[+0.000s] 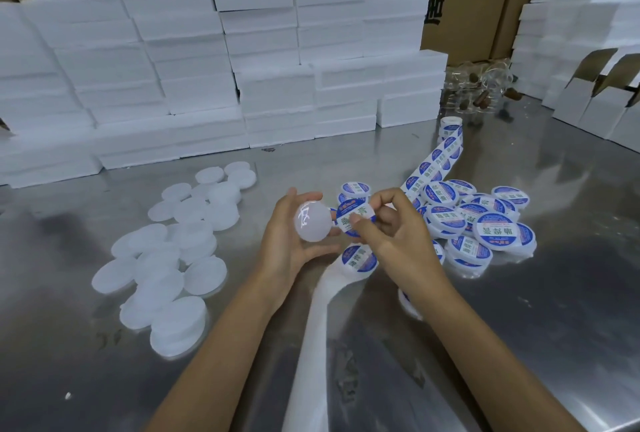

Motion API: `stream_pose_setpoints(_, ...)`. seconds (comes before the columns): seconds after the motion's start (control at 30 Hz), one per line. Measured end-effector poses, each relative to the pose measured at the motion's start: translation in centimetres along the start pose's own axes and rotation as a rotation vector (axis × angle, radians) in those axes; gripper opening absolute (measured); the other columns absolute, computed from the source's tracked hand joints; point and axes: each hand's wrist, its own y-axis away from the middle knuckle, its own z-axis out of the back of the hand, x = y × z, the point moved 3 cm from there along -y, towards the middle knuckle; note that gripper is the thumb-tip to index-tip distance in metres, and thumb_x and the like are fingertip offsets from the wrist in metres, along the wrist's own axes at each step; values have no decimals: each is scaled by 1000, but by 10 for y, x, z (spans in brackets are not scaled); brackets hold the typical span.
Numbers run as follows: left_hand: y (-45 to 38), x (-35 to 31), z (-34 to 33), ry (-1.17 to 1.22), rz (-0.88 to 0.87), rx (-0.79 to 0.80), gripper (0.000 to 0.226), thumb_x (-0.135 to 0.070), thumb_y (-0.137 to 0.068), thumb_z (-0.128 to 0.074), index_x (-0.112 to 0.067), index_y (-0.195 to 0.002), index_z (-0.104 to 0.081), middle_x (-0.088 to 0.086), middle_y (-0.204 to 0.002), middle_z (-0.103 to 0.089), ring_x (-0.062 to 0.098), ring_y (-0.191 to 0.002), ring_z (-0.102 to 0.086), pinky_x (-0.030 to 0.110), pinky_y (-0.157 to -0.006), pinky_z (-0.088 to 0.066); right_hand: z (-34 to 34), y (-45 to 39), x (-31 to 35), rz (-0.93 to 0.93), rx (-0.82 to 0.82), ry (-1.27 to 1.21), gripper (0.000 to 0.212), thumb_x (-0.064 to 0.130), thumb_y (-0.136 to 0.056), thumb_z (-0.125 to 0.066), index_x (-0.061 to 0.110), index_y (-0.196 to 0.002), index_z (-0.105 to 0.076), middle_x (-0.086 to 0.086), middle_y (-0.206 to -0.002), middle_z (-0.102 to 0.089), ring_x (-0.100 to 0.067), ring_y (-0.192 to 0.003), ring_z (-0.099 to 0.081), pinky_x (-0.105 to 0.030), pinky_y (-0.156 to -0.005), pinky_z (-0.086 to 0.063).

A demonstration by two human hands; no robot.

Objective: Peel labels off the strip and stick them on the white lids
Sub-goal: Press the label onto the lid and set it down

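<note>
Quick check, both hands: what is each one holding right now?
Left hand: holds a bare white lid.
Right hand: pinches a blue and white label.

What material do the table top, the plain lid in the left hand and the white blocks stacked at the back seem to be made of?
Table top: probably stainless steel, brushed; it gives blurred grey reflections.
Plain lid held by the left hand: likely translucent plastic, glossy; a light glints on it.
White blocks: seemingly foam such as polystyrene, matt, with rough edges.

bright overhead light, glare on steel table, wide-angle edge bending.
</note>
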Motion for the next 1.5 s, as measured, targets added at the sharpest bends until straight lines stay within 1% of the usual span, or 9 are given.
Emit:
stream_pose_setpoints(0.1,4,-1,-7,98,71,55,60,-52,-102,-37,-3,-130,-57,26,-120,-67,41,-107,-67,55,-90,-56,-8,0,0,-59,50,-44,25,5,-86,-71,14,-93,-49,-8,-92,-75,-34,-90,-71,-50,-82,-58)
stream_pose_setpoints(0.6,9,5,-30,2,-13,207,53,-48,-102,-31,-11,-108,-68,12,-101,-74,25,-98,-70,35,-88,-57,-9,-2,-4,-9,-8,102,27,8,-84,-73,19,-90,-49,-5,-87,-74,-38,-79,-66,-51,-69,-58)
stream_pose_setpoints(0.7,9,8,-32,-29,-35,215,48,-46,-101,-33,-14,-105,-68,6,-92,-76,21,-91,-71,27,-78,-60,-8,-3,-8,28,-30,139,28,11,-83,-75,21,-88,-49,0,-82,-73,-31,-69,-66,-40,-64,-59)
stream_pose_setpoints(0.8,9,6,-29,61,-27,213,47,-48,-91,-44,-12,-98,-73,10,-96,-76,24,-92,-73,29,-77,-61,-4,-4,-10,71,-88,274,35,31,-78,-81,27,-95,-50,10,-75,-64,-5,-57,-58,-15,-57,-47)
stream_pose_setpoints(1.03,12,4,-29,302,67,235,60,-49,-101,-36,-9,-97,-80,21,-118,-69,30,-106,-69,38,-91,-58,-3,-1,-11,217,-137,687,53,82,-69,-57,32,-76,-41,20,-73,-54,0,-68,-51,-21,-53,-32)
stream_pose_setpoints(1.13,14,4,-30,349,108,247,59,-48,-102,-34,-6,-109,-76,22,-125,-66,30,-109,-68,37,-88,-58,-5,-1,-12,278,-105,738,48,77,-81,-48,30,-77,-47,7,-61,-48,-10,-60,-49,-25,-51,-34)
stream_pose_setpoints(1.33,15,4,-36,321,91,222,44,-30,-96,-48,-13,-136,-55,20,-138,-60,34,-133,-54,43,-112,-41,-2,-3,-12,360,-152,702,36,39,-102,-41,16,-83,-61,11,-49,-43,-10,-50,-45,-30,-53,-33)
stream_pose_setpoints(1.43,15,3,-37,279,74,217,40,-26,-93,-50,-14,-130,-57,17,-134,-63,31,-129,-57,36,-103,-48,-3,-1,-12,310,-121,736,40,41,-103,-37,15,-86,-62,9,-51,-45,-17,-54,-50,-37,-57,-43)
stream_pose_setpoints(1.5,18,3,-39,241,71,206,35,-33,-99,-42,-13,-123,-59,18,-133,-63,30,-122,-60,34,-97,-51,-4,3,-8,281,-146,825,52,59,-97,-28,20,-80,-56,7,-51,-47,-21,-57,-54,-39,-57,-46)
